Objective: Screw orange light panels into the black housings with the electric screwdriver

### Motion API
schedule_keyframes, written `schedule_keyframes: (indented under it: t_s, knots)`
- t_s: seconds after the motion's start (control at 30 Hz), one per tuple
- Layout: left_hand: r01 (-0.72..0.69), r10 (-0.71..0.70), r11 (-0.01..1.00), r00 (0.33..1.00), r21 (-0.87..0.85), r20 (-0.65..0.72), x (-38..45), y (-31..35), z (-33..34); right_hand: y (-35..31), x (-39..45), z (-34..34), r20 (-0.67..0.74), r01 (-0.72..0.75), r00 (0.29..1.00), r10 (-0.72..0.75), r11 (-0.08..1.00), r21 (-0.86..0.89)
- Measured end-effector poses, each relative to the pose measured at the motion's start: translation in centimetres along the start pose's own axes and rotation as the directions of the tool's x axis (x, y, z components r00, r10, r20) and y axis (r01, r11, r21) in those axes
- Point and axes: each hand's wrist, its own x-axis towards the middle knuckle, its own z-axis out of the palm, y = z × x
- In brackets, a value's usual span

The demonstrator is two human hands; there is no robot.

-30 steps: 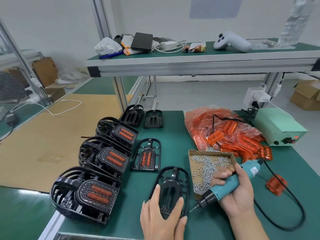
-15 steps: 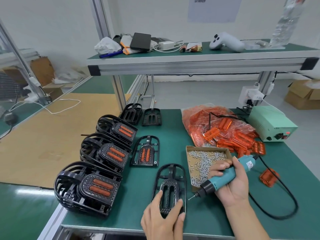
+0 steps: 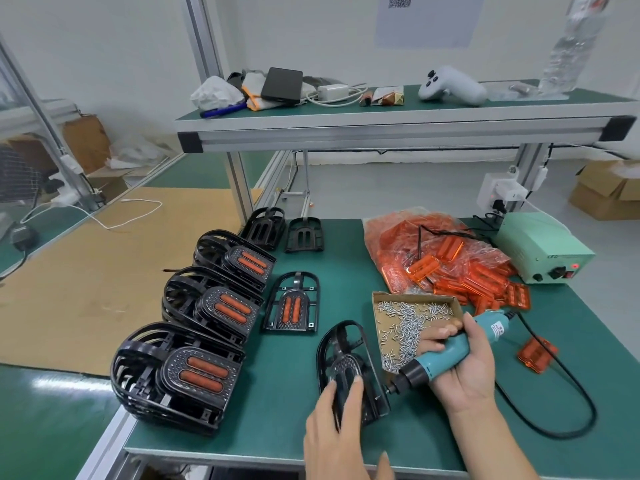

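2 hands work at the near edge of the green surface [image 3: 346, 258]. The left hand [image 3: 334, 424] grips the near end of a black housing [image 3: 349, 362], fingers curled over its perforated centre, and the housing is tipped up on one side, its arched end pointing away from the person. The right hand [image 3: 460, 362] is wrapped around a teal electric screwdriver [image 3: 446, 355], whose black nose points down and left and meets the housing's right near corner. Its black cable [image 3: 568, 393] loops across the surface on the right.

Just behind the screwdriver sits a shallow cardboard tray [image 3: 377, 299] scattered with small silver screws [image 3: 408, 323]. Beyond it lies a clear bag of orange light panels [image 3: 436, 258], several spilling out beside a pale green power unit [image 3: 540, 247]; 1 loose panel [image 3: 536, 353] lies apart on the right.

3 stacks of finished housings [image 3: 194, 368] with orange strips line the left edge, 1 flat finished piece [image 3: 292, 303] rests beside them, and 2 bare black frames [image 3: 304, 235] stand at the back
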Motion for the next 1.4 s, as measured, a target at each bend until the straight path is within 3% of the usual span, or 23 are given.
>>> schedule_keyframes:
  t_s: [0.07,0.1,0.27,0.3,0.37,0.47,0.57,0.63,0.7,0.83,0.97,1.07,1.2,1.27,1.4]
  knots:
    - [0.160,-0.158,0.979,0.987,-0.127,0.031,1.5,0.4,0.0,0.0,0.0,0.2,0.000,-0.013,1.000,0.013,1.000,-0.005]
    - [0.171,-0.179,0.971,0.983,-0.165,-0.039,1.4,0.5,0.6,0.0,0.0,0.2,0.001,-0.016,1.000,0.016,1.000,-0.004]
    - [0.069,-0.161,0.947,0.947,-0.314,-0.278,2.0,0.7,1.4,-0.1,-0.1,0.1,0.009,-0.020,1.000,0.020,1.000,0.005]
    - [0.076,-0.211,0.927,0.914,-0.367,-0.345,1.8,1.0,0.9,-0.2,-0.1,0.1,0.008,-0.019,1.000,0.019,1.000,0.002]
    - [0.192,-0.450,0.827,0.789,-0.529,-0.418,1.5,0.8,0.1,-0.1,-0.1,0.1,0.007,-0.020,1.000,0.020,1.000,0.006]
    - [0.317,-0.689,0.537,0.699,-0.782,-0.190,1.5,-0.1,-0.6,0.0,0.0,0.0,0.006,-0.010,1.000,0.010,1.000,0.012]
    - [0.384,-0.714,0.141,0.678,-0.913,0.175,1.6,-0.3,-1.1,0.0,0.0,0.1,0.014,-0.009,1.000,0.009,1.000,0.004]
    - [0.439,-0.661,0.003,0.676,-0.899,0.327,1.6,-0.4,-1.4,0.0,-0.1,0.0,0.014,-0.010,1.000,0.010,1.000,0.004]
    - [0.513,-0.635,-0.040,0.649,-0.857,0.418,1.5,-0.6,-1.6,0.0,0.0,-0.1,0.017,-0.005,1.000,0.005,1.000,0.008]
    - [0.690,-0.490,0.009,0.634,-0.724,0.598,1.2,-1.0,-2.6,0.0,0.0,-0.3,0.006,0.001,1.000,-0.001,1.000,0.016]
    - [0.735,-0.421,0.300,0.674,-0.609,0.607,1.0,-2.4,-3.8,0.0,0.1,-0.4,0.048,0.001,0.999,-0.001,1.000,-0.004]
    - [0.688,-0.395,0.408,0.726,-0.601,0.563,0.5,-2.8,-4.1,0.0,0.0,-0.2,0.049,0.001,0.999,0.000,1.000,-0.008]
    - [0.550,-0.417,0.658,0.835,-0.514,0.360,-0.5,-2.2,-3.2,0.0,-0.1,-0.3,0.020,0.007,1.000,-0.007,1.000,0.008]
    - [0.437,-0.352,0.779,0.898,-0.449,0.263,0.4,-0.6,-3.8,0.0,-0.1,-0.3,0.013,0.005,1.000,-0.005,1.000,0.014]
    - [0.153,-0.191,0.876,0.981,-0.458,-0.038,6.8,3.2,-4.9,-0.1,-0.1,-0.5,0.024,-0.010,1.000,0.010,1.000,0.005]
